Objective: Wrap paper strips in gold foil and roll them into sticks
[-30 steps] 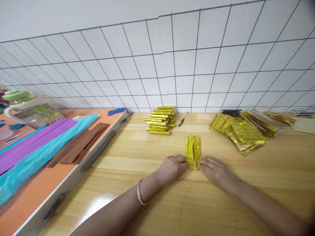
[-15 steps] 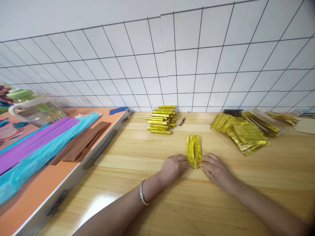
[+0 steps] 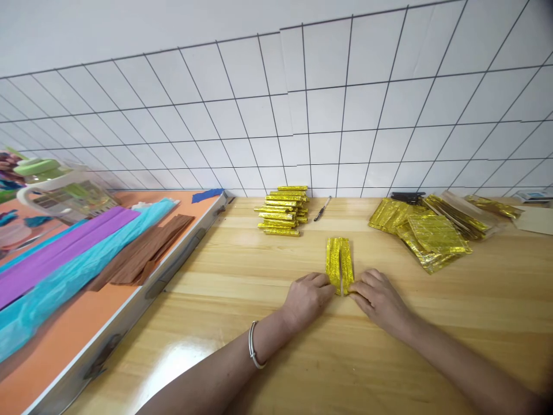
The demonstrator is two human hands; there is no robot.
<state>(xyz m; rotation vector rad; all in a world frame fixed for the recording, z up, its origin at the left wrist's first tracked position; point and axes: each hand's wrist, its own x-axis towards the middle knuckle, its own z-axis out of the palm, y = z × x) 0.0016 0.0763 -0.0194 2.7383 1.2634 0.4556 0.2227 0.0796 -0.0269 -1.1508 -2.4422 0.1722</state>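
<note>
A gold foil piece (image 3: pixel 333 259) lies on the wooden table, split by a narrow gap from its near end up toward the far end. My left hand (image 3: pixel 307 300) has its fingers closed on the near left corner. My right hand (image 3: pixel 379 302) pinches the near right corner. Beyond it, a stack of narrow gold strips (image 3: pixel 281 212) rests near the wall. Flat gold foil sheets (image 3: pixel 438 233) are piled at the right.
A pen (image 3: pixel 322 209) lies beside the strip stack. At the left, a raised orange surface (image 3: pixel 125 308) with a white edge carries purple, turquoise and brown crepe paper (image 3: pixel 142 251). A clear jug (image 3: pixel 73 196) stands behind. The gridded wall (image 3: pixel 322 138) bounds the back.
My left hand has shifted very slightly to the right. Both hands keep their hold on the near end of the foil piece, which looks almost the same.
</note>
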